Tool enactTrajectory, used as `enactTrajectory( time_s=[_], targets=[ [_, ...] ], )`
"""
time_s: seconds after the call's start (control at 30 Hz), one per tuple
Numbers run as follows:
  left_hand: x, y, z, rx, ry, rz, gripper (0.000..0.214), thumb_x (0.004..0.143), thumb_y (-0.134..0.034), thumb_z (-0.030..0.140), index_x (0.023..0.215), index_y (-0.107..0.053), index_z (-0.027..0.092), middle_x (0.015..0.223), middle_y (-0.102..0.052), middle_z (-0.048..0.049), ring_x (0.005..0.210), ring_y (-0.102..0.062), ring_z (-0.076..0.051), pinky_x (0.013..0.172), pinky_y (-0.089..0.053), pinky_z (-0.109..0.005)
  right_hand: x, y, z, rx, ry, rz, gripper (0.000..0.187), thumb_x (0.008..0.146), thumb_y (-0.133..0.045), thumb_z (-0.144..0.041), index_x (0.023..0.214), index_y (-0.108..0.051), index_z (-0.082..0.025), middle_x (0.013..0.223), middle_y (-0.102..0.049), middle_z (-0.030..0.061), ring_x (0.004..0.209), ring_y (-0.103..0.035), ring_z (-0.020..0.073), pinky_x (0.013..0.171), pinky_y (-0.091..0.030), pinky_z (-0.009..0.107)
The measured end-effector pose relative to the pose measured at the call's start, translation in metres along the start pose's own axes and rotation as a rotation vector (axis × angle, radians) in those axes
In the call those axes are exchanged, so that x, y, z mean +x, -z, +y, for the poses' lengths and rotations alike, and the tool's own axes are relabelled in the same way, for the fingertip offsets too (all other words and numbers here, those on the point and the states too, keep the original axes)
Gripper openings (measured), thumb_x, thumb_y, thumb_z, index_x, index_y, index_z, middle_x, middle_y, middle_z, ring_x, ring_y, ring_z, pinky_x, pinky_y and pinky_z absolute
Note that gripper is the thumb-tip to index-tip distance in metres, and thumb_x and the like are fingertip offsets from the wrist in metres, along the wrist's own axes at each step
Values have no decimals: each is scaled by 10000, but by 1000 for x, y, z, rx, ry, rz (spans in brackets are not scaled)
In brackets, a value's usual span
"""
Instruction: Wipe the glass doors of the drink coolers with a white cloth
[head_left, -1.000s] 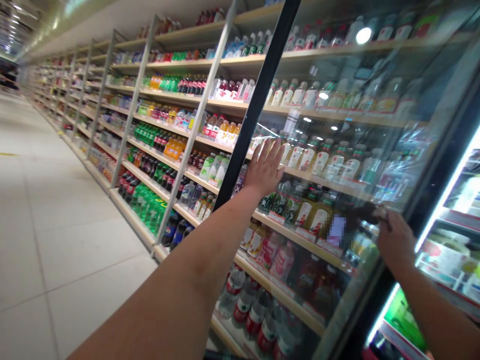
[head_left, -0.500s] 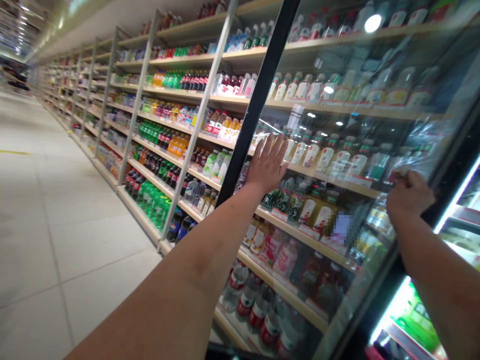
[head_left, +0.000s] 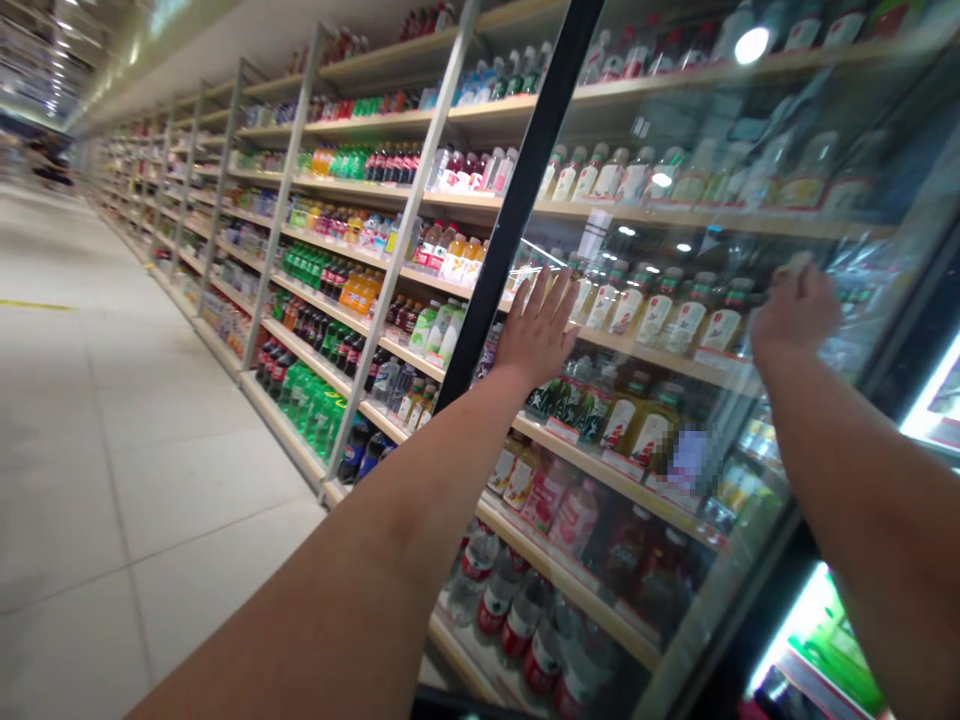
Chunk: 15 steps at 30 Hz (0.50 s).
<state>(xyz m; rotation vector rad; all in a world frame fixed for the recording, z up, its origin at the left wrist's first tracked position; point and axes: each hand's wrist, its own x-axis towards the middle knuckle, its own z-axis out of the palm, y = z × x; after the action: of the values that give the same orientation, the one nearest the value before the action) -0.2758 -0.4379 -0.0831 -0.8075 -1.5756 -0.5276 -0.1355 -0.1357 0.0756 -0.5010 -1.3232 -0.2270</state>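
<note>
My left hand (head_left: 536, 325) lies flat with spread fingers against the glass door (head_left: 757, 240), close to its black frame (head_left: 517, 215). Farther right, my right hand (head_left: 799, 310) is raised at the glass with its fingers closed together. Something small and pale (head_left: 796, 264) shows at those fingertips, too blurred to name. Through the pane, rows of bottles with white labels (head_left: 656, 310) are visible behind and between the hands. Reflections and bright spots of light lie over the glass.
Long shelves of drink bottles (head_left: 360, 160) run back along the left. Pale floor tiles (head_left: 67, 430) stretch beside them, with a yellow line (head_left: 34, 305). At lower right, a lit cooler interior (head_left: 832, 640) holds green packages. Blurred figures appear far off at the upper left.
My right hand has moved up and slightly left across the glass, with the pale thing still at its fingertips. My left hand stays in the same place on the door.
</note>
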Motion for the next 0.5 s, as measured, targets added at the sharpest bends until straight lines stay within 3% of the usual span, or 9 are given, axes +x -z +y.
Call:
enactTrajectory(
  time_s=[0.1,0.23,0.37,0.5],
  targets=[
    [0,-2,-1,-10,-6,13,635,1040,-352,372,1604,-223,109,1688,-157,-103,1565,-58,-315,1298,-68,-512,-9,3,-51,102,40,-144,537,988,-369,-230,1484,-448,-40,1508,-448,248,1408,-406,248,1178,-289,398],
    [1,-3,-1,-33,9,15,626,1038,-362,366,1603,-232,129,1687,-160,-99,1568,-53,-298,1299,-56,-505,-45,14,-108,275,243,-192,605,989,-371,-339,1542,-347,-95,1591,-344,178,1484,-277,263,1233,-211,510],
    [2,-1,-1,-13,10,20,619,1040,-374,370,1597,-250,130,1681,-189,-99,1563,-90,-312,1294,-88,-502,-92,17,-153,376,359,-175,531,1012,-361,-394,1508,-436,-219,1600,-346,98,1519,-221,276,1237,-211,577],
    [2,0,-1,-1,6,17,617,1038,-399,374,1590,-271,129,1676,-206,-107,1560,-107,-322,1287,-112,-510,-122,15,-177,456,356,-112,459,1040,-329,-370,1341,-635,-204,1570,-411,79,1525,-222,279,1255,-237,526]
  ],
)
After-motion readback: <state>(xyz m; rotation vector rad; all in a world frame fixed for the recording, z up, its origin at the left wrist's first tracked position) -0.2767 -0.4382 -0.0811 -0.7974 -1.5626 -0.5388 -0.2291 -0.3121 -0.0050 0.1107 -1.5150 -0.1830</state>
